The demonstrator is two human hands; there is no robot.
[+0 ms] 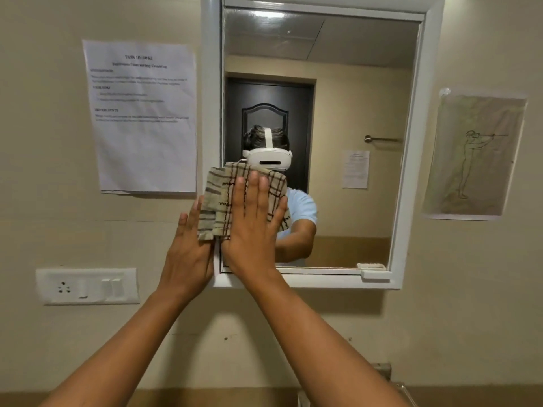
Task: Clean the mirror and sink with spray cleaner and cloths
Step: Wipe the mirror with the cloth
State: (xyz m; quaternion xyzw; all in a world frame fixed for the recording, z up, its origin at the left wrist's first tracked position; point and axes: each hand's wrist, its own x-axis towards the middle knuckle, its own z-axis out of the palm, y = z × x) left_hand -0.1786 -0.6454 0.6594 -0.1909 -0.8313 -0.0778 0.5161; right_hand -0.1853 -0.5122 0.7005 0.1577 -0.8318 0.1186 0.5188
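Observation:
A white-framed mirror (352,98) hangs on the beige wall ahead. A beige checked cloth (219,198) lies flat against its lower left corner, overlapping the frame. My right hand (254,227) presses the cloth onto the glass with straight, spread fingers. My left hand (188,251) lies flat beside it, its fingertips touching the cloth's left edge over the frame. The sink is almost wholly out of view. No spray bottle shows.
A printed task sheet (145,118) is taped left of the mirror, and a line drawing (473,157) hangs to its right. A white socket and switch plate (88,286) sits on the wall at lower left. A small metal fitting (382,371) shows at the bottom edge.

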